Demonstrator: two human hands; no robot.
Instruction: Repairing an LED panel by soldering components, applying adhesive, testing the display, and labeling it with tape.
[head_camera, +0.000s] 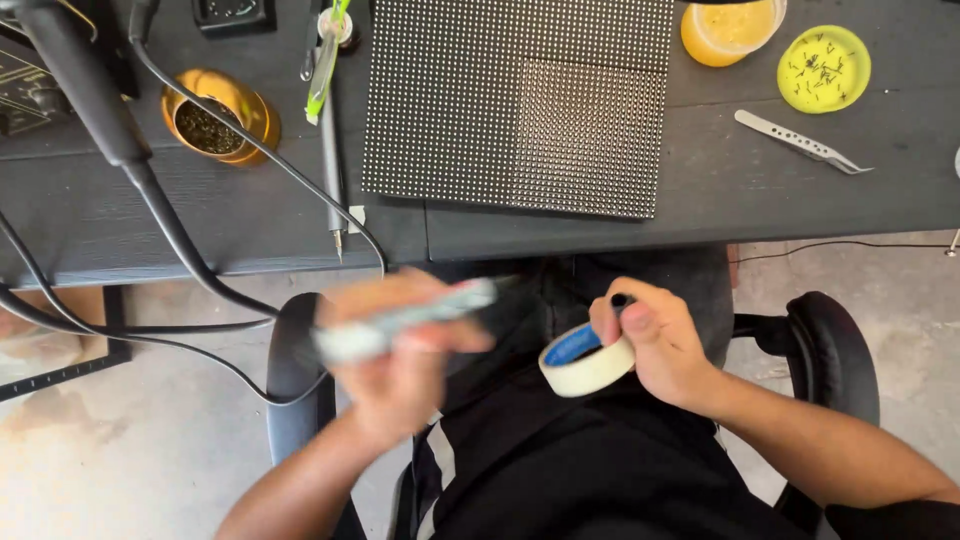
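My left hand (400, 370) grips a long pale tool (400, 320), blurred by motion, held above my lap just below the table edge. My right hand (655, 345) holds a roll of cream masking tape (585, 362) with a blue core, fingers hooked through its hole. A small black piece shows at my right fingertips. The two hands are a short way apart over my dark trousers.
On the dark table (720, 190) lies a dotted LED matrix panel (520, 100). A brass wool tip cleaner (215, 118), a soldering iron (330, 150), black cables (170, 230), metal tweezers (800, 142), a yellow lid with small screws (823, 68) and an orange cup (725, 30) surround it. Chair armrests (830, 350) flank me.
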